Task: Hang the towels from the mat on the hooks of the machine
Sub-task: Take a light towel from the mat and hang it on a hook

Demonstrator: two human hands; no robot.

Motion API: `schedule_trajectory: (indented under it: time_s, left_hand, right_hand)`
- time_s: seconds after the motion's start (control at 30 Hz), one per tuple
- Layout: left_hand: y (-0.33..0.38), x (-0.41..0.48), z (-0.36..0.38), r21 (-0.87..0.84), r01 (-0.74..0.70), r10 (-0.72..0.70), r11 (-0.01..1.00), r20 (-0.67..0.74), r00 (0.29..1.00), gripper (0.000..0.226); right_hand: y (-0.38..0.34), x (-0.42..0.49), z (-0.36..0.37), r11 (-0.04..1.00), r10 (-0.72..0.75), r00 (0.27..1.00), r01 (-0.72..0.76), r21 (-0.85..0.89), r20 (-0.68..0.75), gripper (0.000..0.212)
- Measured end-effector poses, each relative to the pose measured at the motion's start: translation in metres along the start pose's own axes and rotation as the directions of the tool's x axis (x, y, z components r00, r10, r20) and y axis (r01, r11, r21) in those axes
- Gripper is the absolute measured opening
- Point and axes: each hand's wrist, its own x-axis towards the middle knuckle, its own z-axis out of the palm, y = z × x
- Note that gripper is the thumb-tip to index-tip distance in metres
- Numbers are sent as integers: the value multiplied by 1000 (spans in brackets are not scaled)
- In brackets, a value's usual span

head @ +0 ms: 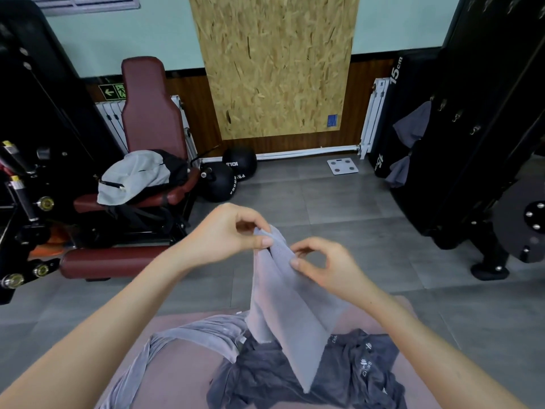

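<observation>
Pink mat (182, 361): crumpled pale towel (191, 335) and dark grey towels (295, 379) lying on it. Left hand (233, 234) — pinches top edge of lifted light grey towel (289, 314). Right hand (327, 267) — pinches same edge, just beside. Black machine (477, 84): two hung towels (413, 125).

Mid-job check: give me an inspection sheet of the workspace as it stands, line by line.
Surface: pink mat on grey floor tiles.
Job's things: light grey towel held up over the mat; another light towel and dark grey towels lie on it; two grey towels hang on the machine, with free hooks beside them.
Clutter: bag on the maroon seat, two black balls, a white scale.
Hands: left hand and right hand both pinch the held towel's top edge with their fingers.
Cables: thin dark cord by the seat, purpose unclear.
Surroundings: radiator, chipboard panel on the wall.
</observation>
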Motion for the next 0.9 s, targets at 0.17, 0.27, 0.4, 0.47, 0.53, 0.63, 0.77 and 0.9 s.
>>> schedule_trajectory:
  time_s: [0.17, 0.27, 0.4, 0.47, 0.53, 0.63, 0.77, 0.9]
  left_hand:
    - [8, 1, -27, -47, -79, 80, 996, 37, 996, 23]
    - [14, 4, -43, 121, -119, 113, 986, 55, 992, 15]
    - [20, 8, -62, 405, -169, 179, 899, 14, 984, 10]
    - [24, 7, -72, 468, -195, 211, 862, 19, 977, 11]
    - [30, 7, -81, 541, -224, 266, 810, 1, 964, 11]
    - [34, 7, -97, 612, -219, 341, 760, -88, 936, 8]
    - [15, 3, -124, 648, -158, 364, 745, -197, 910, 9]
    - [-32, -5, -139, 671, 1, 289, 741, -320, 902, 11]
  right_hand:
    - [14, -9, 13, 987, -54, 997, 62, -149, 55, 20]
    - [20, -13, 17, 995, -28, 993, 39, -93, 116, 21]
    - [35, -23, 21, 997, 11, 980, 3, -71, 199, 17]
    - [43, -26, 31, 993, 41, 975, -16, -118, 217, 18]
    - [52, -29, 44, 980, 60, 973, -15, -197, 222, 33]
    - [63, -35, 56, 970, 70, 968, -9, -245, 243, 21]
    - [77, -43, 55, 975, 85, 963, -28, -222, 255, 22]
    - [91, -48, 48, 934, 80, 953, 30, -356, 291, 52]
